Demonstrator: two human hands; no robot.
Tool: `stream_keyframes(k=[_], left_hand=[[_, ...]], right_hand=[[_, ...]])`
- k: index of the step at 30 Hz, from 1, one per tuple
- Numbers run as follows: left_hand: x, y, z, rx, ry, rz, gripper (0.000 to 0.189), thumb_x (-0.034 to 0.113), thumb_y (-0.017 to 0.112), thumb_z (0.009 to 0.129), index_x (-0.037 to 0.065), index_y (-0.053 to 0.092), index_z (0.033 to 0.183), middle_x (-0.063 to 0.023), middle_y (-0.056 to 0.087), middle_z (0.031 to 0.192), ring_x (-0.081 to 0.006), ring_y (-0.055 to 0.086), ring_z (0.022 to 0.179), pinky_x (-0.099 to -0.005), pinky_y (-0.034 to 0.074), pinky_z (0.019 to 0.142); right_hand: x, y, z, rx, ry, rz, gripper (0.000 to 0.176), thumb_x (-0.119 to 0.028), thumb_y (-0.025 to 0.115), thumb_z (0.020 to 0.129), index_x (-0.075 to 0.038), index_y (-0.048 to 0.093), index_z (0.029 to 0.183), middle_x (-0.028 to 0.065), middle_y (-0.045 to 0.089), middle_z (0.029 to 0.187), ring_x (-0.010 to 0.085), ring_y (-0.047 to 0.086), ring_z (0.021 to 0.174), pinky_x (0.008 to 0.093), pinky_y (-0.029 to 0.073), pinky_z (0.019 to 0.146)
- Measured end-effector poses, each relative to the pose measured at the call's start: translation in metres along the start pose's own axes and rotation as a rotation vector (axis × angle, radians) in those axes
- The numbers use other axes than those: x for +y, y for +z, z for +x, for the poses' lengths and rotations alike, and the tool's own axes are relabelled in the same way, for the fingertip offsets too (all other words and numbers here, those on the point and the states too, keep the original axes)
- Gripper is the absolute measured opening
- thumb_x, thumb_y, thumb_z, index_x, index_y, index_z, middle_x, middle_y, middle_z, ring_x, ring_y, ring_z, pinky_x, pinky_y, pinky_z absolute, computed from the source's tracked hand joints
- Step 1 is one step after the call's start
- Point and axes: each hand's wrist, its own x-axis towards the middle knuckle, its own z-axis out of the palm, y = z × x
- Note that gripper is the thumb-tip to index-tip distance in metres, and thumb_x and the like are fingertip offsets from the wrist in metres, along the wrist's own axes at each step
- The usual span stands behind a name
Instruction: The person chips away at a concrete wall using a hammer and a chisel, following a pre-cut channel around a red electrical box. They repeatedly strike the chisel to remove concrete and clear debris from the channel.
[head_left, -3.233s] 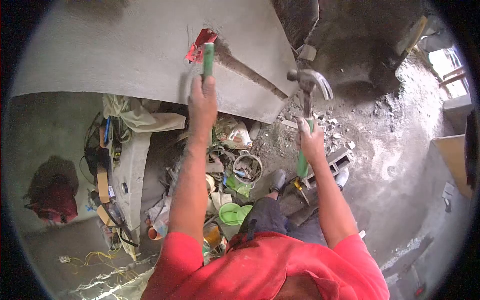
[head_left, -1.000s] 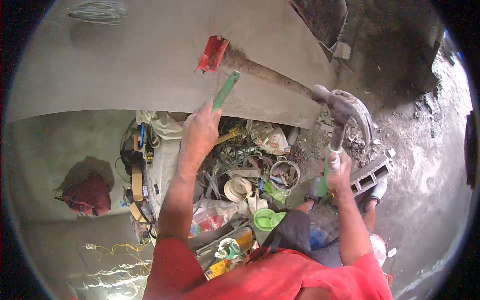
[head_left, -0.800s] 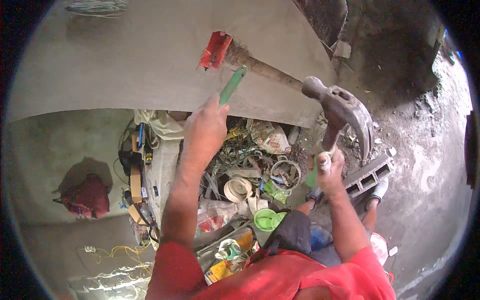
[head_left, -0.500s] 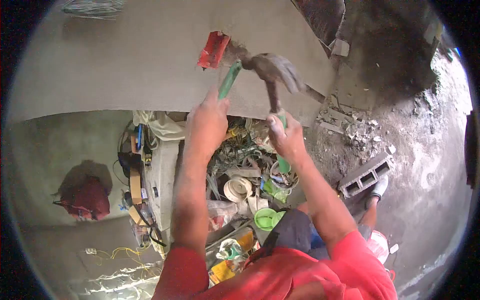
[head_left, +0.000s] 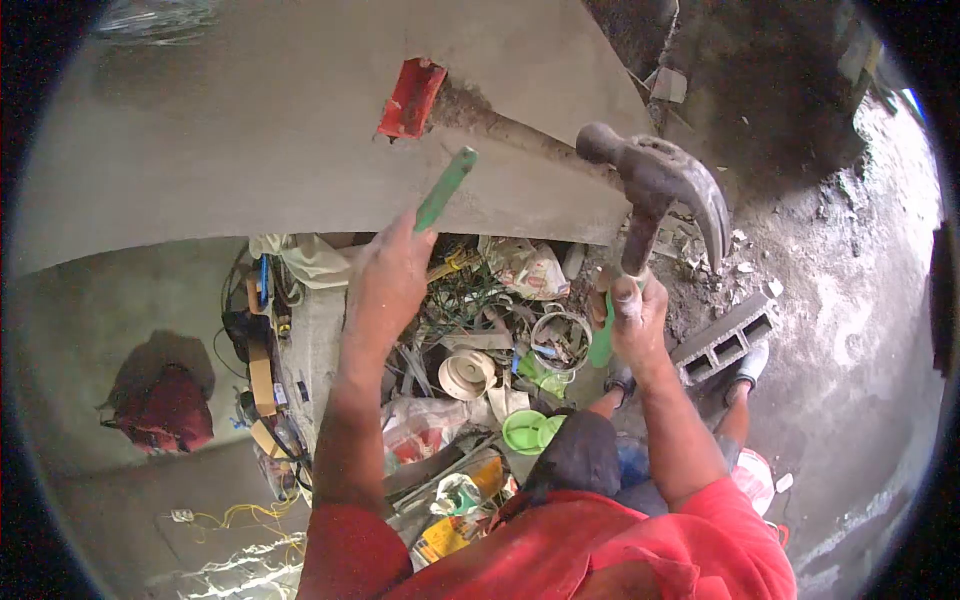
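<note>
My left hand (head_left: pixel 388 285) is closed around a green stick-like handle (head_left: pixel 445 190) with a small hole near its top end. Its lower part is hidden by my fingers. My right hand (head_left: pixel 638 312) grips the green handle of a claw hammer (head_left: pixel 655 168). The metal head is up, with its striking face to the left and claw to the right, apart from the green handle. Beyond both hands, a red box-like piece (head_left: pixel 411 98) sits in the grey plastered surface (head_left: pixel 250 130). A rough, darker groove (head_left: pixel 500 125) runs rightward from it.
Below are a white bucket (head_left: pixel 562 340) of scraps, a cream round container (head_left: pixel 467 374), green bowls (head_left: pixel 525 431) and tangled debris. A hollow concrete block (head_left: pixel 728 337) lies by my feet, with rubble (head_left: pixel 740 265) behind it. A dark red bag (head_left: pixel 165 405) is at left.
The hammer has swung away to the right from the top end of the green handle, where it was touching or nearly touching. My left hand has shifted slightly down and left.
</note>
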Motion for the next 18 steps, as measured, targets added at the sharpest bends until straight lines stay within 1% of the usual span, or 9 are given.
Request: stream_keyframes(k=[1, 3, 4, 6, 9, 14, 15, 16, 18], left_hand=[[-0.003, -0.001, 0.003, -0.001, 0.007, 0.002, 0.04, 0.029, 0.05, 0.1, 0.004, 0.053, 0.131, -0.0275, 0.064, 0.108, -0.0513, 0.058, 0.101, -0.0546, 0.045, 0.084], [-0.008, -0.002, 0.006, 0.042, 0.242, 0.189, 0.03, 0.02, 0.057, 0.097, 0.0, 0.054, 0.119, -0.0272, 0.065, 0.098, -0.0476, 0.061, 0.092, -0.0541, 0.048, 0.076], [-0.007, -0.001, 0.007, 0.038, 0.245, 0.192, 0.03, 0.02, 0.057, 0.097, 0.0, 0.054, 0.119, -0.0272, 0.065, 0.098, -0.0476, 0.061, 0.092, -0.0541, 0.048, 0.076], [-0.004, -0.001, 0.006, -0.003, 0.0, 0.015, 0.031, 0.02, 0.058, 0.096, 0.001, 0.054, 0.121, -0.027, 0.065, 0.1, -0.046, 0.062, 0.093, -0.0534, 0.049, 0.077], [-0.002, 0.002, 0.007, 0.047, 0.051, 0.067, 0.032, 0.018, 0.057, 0.097, 0.001, 0.053, 0.123, -0.0269, 0.065, 0.101, -0.0453, 0.063, 0.094, -0.0533, 0.049, 0.077], [0.001, 0.001, 0.016, 0.085, 0.097, 0.09, 0.028, 0.018, 0.056, 0.097, 0.0, 0.052, 0.119, -0.0265, 0.065, 0.096, -0.0472, 0.062, 0.091, -0.0548, 0.048, 0.075], [0.005, 0.001, 0.018, 0.087, 0.083, 0.127, 0.027, 0.017, 0.056, 0.097, 0.0, 0.052, 0.117, -0.0266, 0.064, 0.094, -0.0479, 0.061, 0.09, -0.0553, 0.048, 0.074], [0.012, 0.0, 0.016, 0.088, 0.083, 0.129, 0.027, 0.017, 0.056, 0.097, 0.0, 0.052, 0.117, -0.0266, 0.064, 0.094, -0.0479, 0.061, 0.09, -0.0553, 0.048, 0.074], [0.027, -0.001, 0.016, 0.074, -0.073, 0.089, 0.025, 0.017, 0.056, 0.097, 0.0, 0.052, 0.114, -0.0273, 0.064, 0.092, -0.0484, 0.061, 0.088, -0.0554, 0.048, 0.074]], right_hand=[[0.002, -0.001, -0.002, 0.018, 0.012, -0.047, 0.06, -0.065, 0.059, 0.089, -0.005, 0.055, 0.087, -0.0005, 0.054, 0.065, 0.0087, 0.05, 0.056, 0.0271, 0.042, 0.051], [0.006, -0.003, -0.003, 0.043, 0.028, -0.089, 0.06, -0.065, 0.058, 0.089, -0.005, 0.054, 0.086, -0.0003, 0.054, 0.065, 0.009, 0.05, 0.056, 0.0276, 0.042, 0.051], [0.008, -0.004, -0.003, 0.016, 0.027, -0.098, 0.061, -0.066, 0.058, 0.089, -0.005, 0.054, 0.085, -0.0003, 0.054, 0.065, 0.0092, 0.05, 0.056, 0.0281, 0.042, 0.052], [0.009, -0.005, -0.005, -0.013, 0.031, -0.101, 0.061, -0.066, 0.058, 0.089, -0.005, 0.054, 0.083, -0.0004, 0.053, 0.064, 0.0094, 0.05, 0.057, 0.0286, 0.043, 0.052], [0.006, -0.005, -0.009, -0.062, -0.025, -0.16, 0.062, -0.065, 0.058, 0.089, -0.003, 0.058, 0.092, 0.0013, 0.057, 0.07, 0.0116, 0.054, 0.064, 0.0306, 0.047, 0.059], [0.022, -0.001, -0.014, -0.001, -0.152, -0.233, 0.063, -0.067, 0.059, 0.088, -0.005, 0.055, 0.078, 0.002, 0.054, 0.065, 0.0122, 0.052, 0.057, 0.0293, 0.043, 0.052], [0.019, -0.003, -0.013, -0.052, -0.068, -0.216, 0.063, -0.064, 0.059, 0.089, -0.002, 0.055, 0.101, 0.0055, 0.058, 0.082, 0.0157, 0.055, 0.072, 0.0322, 0.046, 0.067], [0.016, -0.005, -0.01, -0.079, -0.049, -0.213, 0.065, -0.064, 0.058, 0.089, -0.001, 0.056, 0.105, 0.0059, 0.058, 0.084, 0.0163, 0.056, 0.075, 0.0329, 0.047, 0.071], [0.005, -0.007, 0.0, -0.132, -0.011, -0.208, 0.068, -0.063, 0.057, 0.09, 0.001, 0.058, 0.112, 0.0066, 0.059, 0.089, 0.0176, 0.056, 0.082, 0.0343, 0.049, 0.077]])
